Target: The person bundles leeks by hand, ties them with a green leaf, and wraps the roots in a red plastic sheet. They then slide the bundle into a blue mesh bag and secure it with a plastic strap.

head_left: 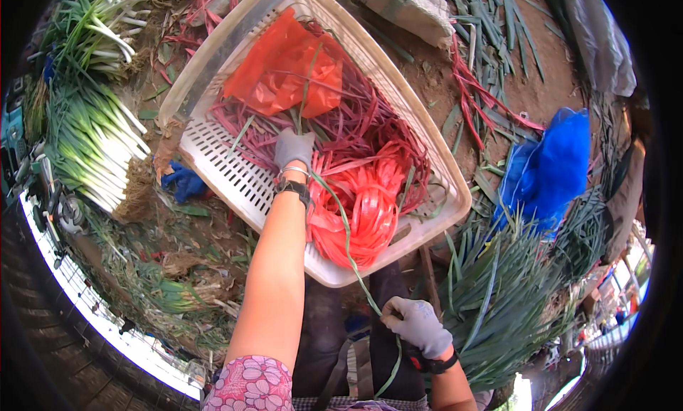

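My left hand (pixel 293 149), in a grey glove, reaches into a white plastic basket (pixel 434 151) and is closed. Green strands come out beyond its fingertips, and a long thin green strip (pixel 346 230) runs back from it toward me. Near the basket's close corner, my right hand (pixel 418 326), also gloved, pinches that strip, whose tail hangs over my lap. Tangled dark red strips (pixel 373 112) fill much of the basket. A bundle of bright red plastic ribbon (pixel 359 226) lies nearest me, and an orange-red plastic bag (pixel 284 66) rests farther back.
Bunched green onions (pixel 99 148) with white stalks and roots lie on the soil at left. A heap of green leaves (pixel 498 297) sits at right, beside a blue mesh bag (pixel 548 169). Red strips (pixel 473 91), loose leaves and a pale sack (pixel 409 13) lie beyond the basket.
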The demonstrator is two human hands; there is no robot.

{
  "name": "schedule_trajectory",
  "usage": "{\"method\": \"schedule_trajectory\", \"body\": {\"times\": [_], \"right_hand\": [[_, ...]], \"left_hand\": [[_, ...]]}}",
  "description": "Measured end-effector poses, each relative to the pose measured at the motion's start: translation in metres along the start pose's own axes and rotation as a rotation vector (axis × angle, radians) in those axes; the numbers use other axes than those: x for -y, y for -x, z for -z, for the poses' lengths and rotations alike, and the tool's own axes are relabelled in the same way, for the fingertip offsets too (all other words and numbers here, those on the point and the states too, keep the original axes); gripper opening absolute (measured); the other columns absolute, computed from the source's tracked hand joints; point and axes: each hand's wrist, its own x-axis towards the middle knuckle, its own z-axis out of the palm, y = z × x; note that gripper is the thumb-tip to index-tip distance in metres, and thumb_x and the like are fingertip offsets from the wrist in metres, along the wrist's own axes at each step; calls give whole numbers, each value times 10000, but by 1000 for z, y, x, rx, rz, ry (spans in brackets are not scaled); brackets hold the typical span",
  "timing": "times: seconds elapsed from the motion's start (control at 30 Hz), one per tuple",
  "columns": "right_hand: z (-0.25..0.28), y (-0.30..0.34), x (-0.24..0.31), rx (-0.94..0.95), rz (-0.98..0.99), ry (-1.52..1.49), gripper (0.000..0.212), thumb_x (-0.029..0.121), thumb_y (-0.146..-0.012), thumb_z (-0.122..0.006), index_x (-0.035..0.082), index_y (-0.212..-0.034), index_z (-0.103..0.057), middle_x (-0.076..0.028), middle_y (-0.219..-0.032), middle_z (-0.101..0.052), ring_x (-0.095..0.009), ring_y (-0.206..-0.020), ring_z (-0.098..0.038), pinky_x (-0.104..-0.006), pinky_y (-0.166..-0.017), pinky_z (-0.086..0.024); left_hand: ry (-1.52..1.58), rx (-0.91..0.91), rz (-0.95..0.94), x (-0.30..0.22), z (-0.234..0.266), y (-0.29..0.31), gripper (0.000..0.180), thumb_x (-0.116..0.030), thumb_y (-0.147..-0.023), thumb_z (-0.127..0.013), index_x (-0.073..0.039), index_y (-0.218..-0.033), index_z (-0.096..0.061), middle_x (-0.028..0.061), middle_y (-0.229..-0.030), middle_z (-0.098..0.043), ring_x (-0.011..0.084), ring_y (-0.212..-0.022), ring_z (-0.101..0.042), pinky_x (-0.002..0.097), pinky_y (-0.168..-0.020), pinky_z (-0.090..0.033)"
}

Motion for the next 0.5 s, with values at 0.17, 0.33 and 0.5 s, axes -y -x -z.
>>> {"method": "schedule_trajectory", "body": {"times": [0.17,0.33,0.5], "right_hand": [[-4,-3,2,4,1,19,145,212,-831,-634,74,-874,-627,-120,-748,-648,-295,-713,-636,-379,-655,-477],[-4,-2,3,-161,107,69,144,163,-791,-681,42,-857,-638,-113,-692,-631,-228,-627,-632,-327,-586,-470],[7,2,42,-222,94,22,106,142,-793,-655,53,-841,-619,-133,-753,-639,-298,-707,-639,-369,-632,-482]], "left_hand": [[-4,-2,131,2,-4,-4,378,-308,-705,-719,0,-923,-691,224,-913,-675,347,-859,-665,419,-777,-498],[687,22,-39,6,23,36,112,-45,-735,-701,2,-821,-648,30,-708,-607,112,-582,-494,291,-579,-417],[982,-33,-95,3,92,95,115,34,-755,-688,-26,-825,-618,-20,-716,-570,81,-593,-480,261,-564,-402]]}}
